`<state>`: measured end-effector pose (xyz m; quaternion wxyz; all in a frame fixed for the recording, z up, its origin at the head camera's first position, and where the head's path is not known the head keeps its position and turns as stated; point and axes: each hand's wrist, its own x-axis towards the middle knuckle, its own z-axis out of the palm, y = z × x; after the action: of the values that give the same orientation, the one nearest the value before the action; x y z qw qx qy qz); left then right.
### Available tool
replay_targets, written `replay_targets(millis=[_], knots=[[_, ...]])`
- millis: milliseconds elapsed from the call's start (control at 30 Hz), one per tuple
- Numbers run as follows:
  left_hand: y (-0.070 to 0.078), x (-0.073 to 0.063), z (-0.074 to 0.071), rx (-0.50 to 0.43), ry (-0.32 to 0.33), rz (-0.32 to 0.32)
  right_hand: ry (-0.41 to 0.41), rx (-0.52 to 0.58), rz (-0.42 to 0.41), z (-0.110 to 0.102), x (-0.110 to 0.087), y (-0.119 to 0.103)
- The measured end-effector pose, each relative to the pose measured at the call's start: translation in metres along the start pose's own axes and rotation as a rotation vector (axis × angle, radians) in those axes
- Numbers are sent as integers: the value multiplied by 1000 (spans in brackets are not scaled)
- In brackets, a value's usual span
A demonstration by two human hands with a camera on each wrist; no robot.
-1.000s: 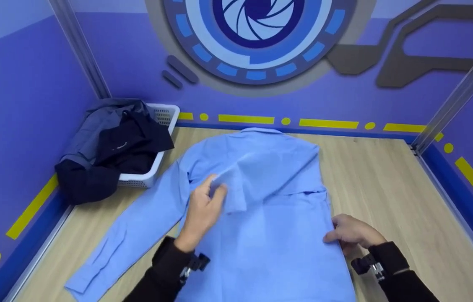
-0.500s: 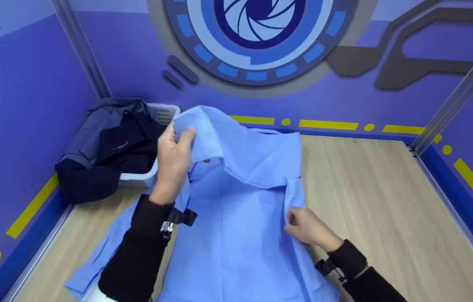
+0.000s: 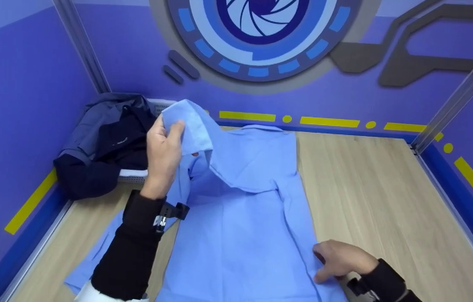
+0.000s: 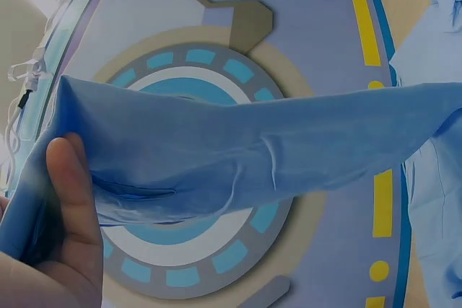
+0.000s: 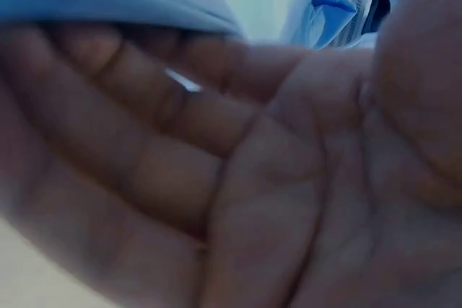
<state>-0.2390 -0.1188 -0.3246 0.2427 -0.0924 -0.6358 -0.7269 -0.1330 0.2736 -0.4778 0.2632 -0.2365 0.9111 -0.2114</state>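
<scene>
A light blue long-sleeved shirt (image 3: 245, 243) lies spread on the wooden table, its collar toward the back wall. My left hand (image 3: 164, 155) pinches the cuff (image 3: 192, 130) of one sleeve and holds it raised above the upper left of the shirt. In the left wrist view that sleeve (image 4: 245, 142) stretches from the thumb toward the shirt. Low on the shirt's right edge, my right hand (image 3: 345, 260) grips the fabric, thumb on top. The right wrist view has its fingers (image 5: 166, 149) under the cloth, fingertips hidden. The other sleeve (image 3: 98, 256) lies out to the left.
A white basket (image 3: 133, 174) at the back left holds dark clothes (image 3: 115, 142), some hanging over its rim. Purple printed walls (image 3: 136, 54) enclose the back and sides. Bare wooden table (image 3: 370, 201) shows right of the shirt.
My left hand has carried the cuff up and to the left, lifting the sleeve off the shirt. My right hand first moved inward with the side edge, then down and right along it.
</scene>
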Motion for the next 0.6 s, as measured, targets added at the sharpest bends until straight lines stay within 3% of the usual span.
replay_targets(millis=[100,267,367,433,467,533,600], knots=[[0,0,2,16,-17,20,-104,71,-30,0,-6,5],[0,-2,3,44,-30,21,-364,296,-286,7,2,0],[0,-3,4,55,-40,13,-488,422,-391,14,11,-9],[0,-4,4,65,-49,17,-503,434,-426,18,13,-16],[0,-4,5,67,-52,21,-471,397,-439,21,13,-20],[0,-5,5,73,-54,27,-334,210,-424,27,9,-27],[0,-6,5,78,-59,28,-235,-16,-293,35,1,-36]])
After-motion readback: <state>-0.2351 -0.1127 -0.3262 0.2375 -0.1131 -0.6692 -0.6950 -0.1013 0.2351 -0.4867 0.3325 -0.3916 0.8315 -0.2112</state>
